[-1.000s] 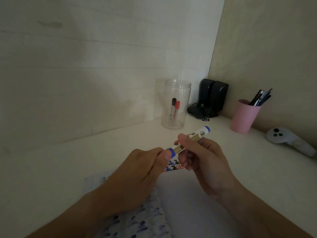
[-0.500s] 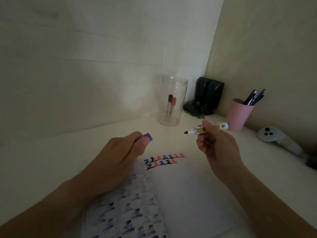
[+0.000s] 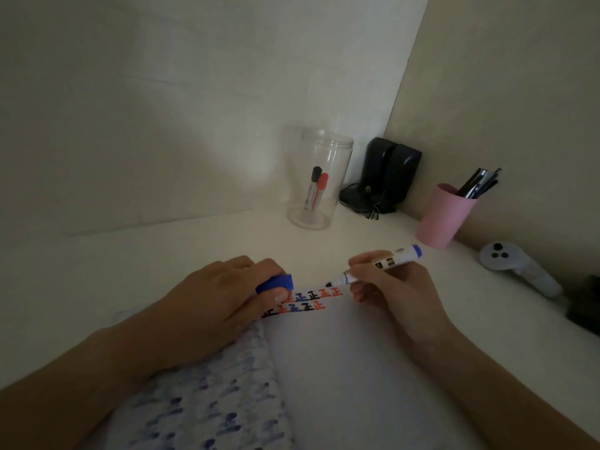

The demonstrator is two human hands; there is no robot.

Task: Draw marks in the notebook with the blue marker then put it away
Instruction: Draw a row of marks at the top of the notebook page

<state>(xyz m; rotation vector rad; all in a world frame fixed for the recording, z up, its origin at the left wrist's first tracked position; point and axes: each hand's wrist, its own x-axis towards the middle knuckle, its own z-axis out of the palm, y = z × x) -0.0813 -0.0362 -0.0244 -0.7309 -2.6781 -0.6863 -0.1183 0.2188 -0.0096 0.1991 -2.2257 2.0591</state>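
An open notebook (image 3: 350,368) lies on the white desk in front of me, with two rows of blue, red and black marks (image 3: 308,302) along the top of its right page. My right hand (image 3: 389,287) holds the uncapped blue marker (image 3: 383,264), whose dark tip points left and hovers just above the top row. My left hand (image 3: 220,297) rests on the left page and pinches the marker's blue cap (image 3: 276,283) between thumb and fingers.
A clear plastic jar (image 3: 319,177) with a black and a red marker stands at the back. Right of it are a black speaker pair (image 3: 386,175), a pink cup (image 3: 443,216) of pens and a white controller (image 3: 516,266).
Both hands pulled the cap off the marker and moved apart. Since then they have dropped to the notebook, and the marker tip has come down to the rows of marks.
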